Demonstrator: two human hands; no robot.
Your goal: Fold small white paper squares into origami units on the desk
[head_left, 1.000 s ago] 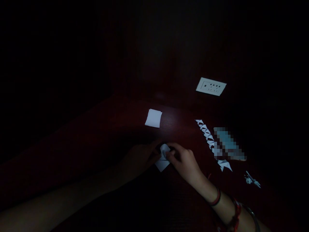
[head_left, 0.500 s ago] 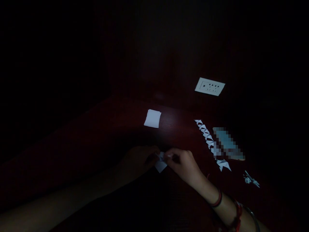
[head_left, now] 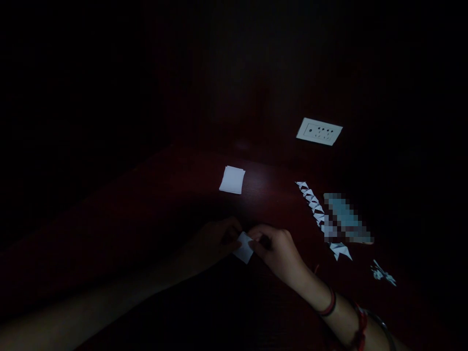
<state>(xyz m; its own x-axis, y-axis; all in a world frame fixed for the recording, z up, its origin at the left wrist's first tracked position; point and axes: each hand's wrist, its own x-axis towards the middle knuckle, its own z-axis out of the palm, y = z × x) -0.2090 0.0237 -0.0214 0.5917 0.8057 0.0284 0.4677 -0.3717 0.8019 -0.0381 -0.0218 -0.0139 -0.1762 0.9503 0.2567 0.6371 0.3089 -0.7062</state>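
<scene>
A small white piece of paper [head_left: 244, 249] is pinched between my two hands, low in the middle of the view. My left hand [head_left: 218, 239] lies in deep shadow, its thumb and finger closed on the paper's left edge. On the right edge, my right hand [head_left: 275, 245] grips with the thumb on top and the fingers curled behind. The paper looks flat, with one corner pointing down towards me. Beyond my hands rests a stack of white paper sheets [head_left: 232, 180] on the dark red table [head_left: 197, 170].
To the right runs a row of folded white paper pieces [head_left: 313, 203], with another folded piece [head_left: 340, 250] at its near end. Beside it lies a pixelated flat object [head_left: 347, 217]. Small pale scraps [head_left: 382, 274] are at far right. A white socket panel [head_left: 319, 131] is behind.
The paper between my hands now shows a flatter, wider face, where its upper part was bunched under my fingers. My fingertips have shifted slightly; both hands still hold it.
</scene>
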